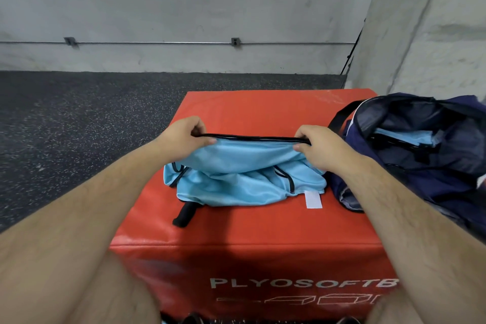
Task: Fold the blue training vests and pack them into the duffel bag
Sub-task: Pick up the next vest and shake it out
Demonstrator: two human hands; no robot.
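Fingers (201, 127) of a person's left hand (184, 141) and of the right hand (319, 148) curl tightly round the black-trimmed edge (249, 137) of a light blue training vest (236, 166). One hand pinches each end, and the trim is stretched taut and level between them. The rest of the vest hangs from that edge and lies bunched on top of a red padded box (236, 229), whose front face carries white lettering that begins "PLYOSOFT". A white tag (313, 199) at the vest's lower right corner lies flat on the box. A black padded strap (184, 214) pokes out from under the vest's near left side.

A navy duffel bag (434, 173) sits on the right of the box, touching the vest, with its mouth gaping open. More light blue fabric (405, 137) lies inside it; how neatly it is folded cannot be told. Beyond the box are a dark speckled floor (65, 126) and a grey concrete wall (263, 8) with a thin conduit (157, 42) running along it.
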